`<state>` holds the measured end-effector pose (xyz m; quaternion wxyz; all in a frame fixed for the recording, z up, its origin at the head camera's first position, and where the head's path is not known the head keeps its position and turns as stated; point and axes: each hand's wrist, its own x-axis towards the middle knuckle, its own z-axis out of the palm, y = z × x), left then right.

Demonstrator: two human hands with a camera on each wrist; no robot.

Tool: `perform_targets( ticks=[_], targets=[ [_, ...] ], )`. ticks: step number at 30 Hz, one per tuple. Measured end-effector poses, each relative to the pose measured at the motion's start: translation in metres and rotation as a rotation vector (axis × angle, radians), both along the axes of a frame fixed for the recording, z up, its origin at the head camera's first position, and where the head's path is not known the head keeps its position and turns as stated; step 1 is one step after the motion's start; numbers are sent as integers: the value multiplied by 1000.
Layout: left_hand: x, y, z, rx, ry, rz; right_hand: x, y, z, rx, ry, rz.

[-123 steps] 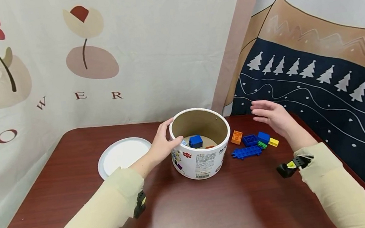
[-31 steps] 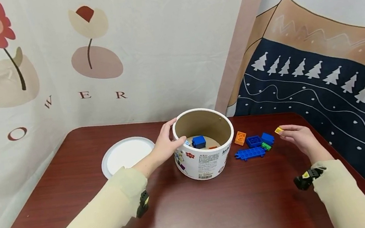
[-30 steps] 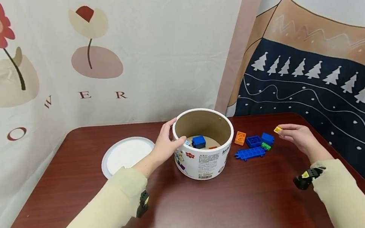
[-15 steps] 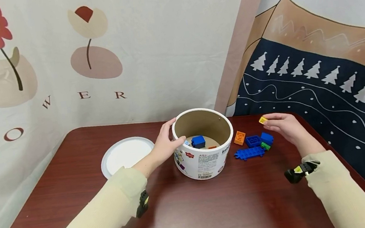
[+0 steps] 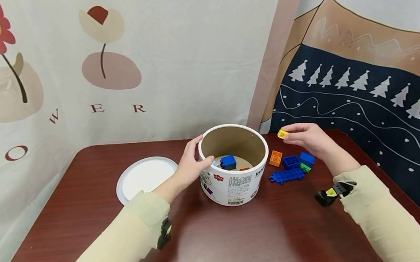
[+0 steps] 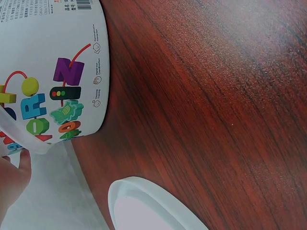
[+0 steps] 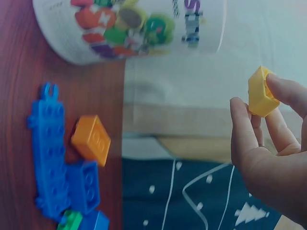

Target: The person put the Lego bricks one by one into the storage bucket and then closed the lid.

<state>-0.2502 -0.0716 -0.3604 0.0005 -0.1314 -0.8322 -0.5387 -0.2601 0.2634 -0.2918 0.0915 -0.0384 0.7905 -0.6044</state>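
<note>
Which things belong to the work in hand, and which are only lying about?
Probably in the work: yellow block, pinched by right fingers; white tub, held by left fingers; orange block; green block; blue blocks.

Seemingly just around: white lid; printed backdrop.

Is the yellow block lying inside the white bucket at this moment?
No, the right hand holds the yellow block in the air, outside the white bucket.

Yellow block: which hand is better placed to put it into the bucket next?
Right, probably. The right hand pinches the yellow block above the table, beside the open bucket. The left hand grips the bucket, so it seems better suited to steadying it.
</note>
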Motion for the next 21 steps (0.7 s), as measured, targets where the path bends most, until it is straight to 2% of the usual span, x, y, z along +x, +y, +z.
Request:
perform_targets(
  ticks=[8,21],
  targets=[
    [1,0,1,-2,-13,10,0,-32,6,106,54,63],
    [1,1,1,-10,-10,7,-3,-64,1,168,61,118]
  ],
)
